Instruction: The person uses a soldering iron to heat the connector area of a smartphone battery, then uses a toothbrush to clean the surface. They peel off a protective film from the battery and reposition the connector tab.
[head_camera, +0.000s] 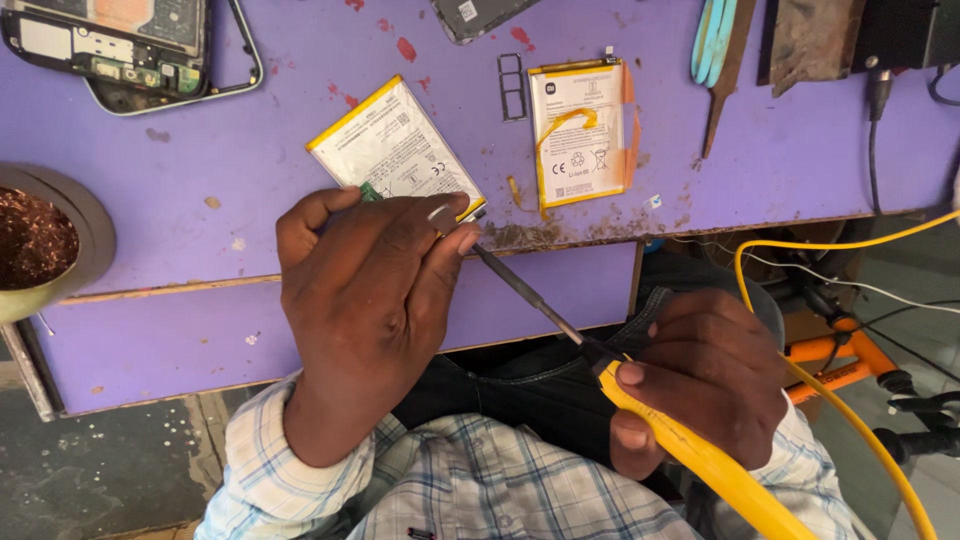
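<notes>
My left hand (365, 285) rests at the front edge of the purple bench (200, 170), fingers curled on the lower corner of a flat white phone battery with yellow edging (392, 147). A small green part shows by its fingers. My right hand (700, 375) grips the yellow handle of a soldering iron (690, 450). The iron's dark metal tip (480, 252) points up left and meets the battery corner under my left fingertips. A second white and yellow battery (578, 132) lies further right on the bench.
An opened phone body with its circuit board (120, 45) lies at top left. A round dish of brown wire wool (35, 240) sits at the left edge. A card tray (513, 87), teal tool (712, 40) and yellow cable (850, 410) lie around.
</notes>
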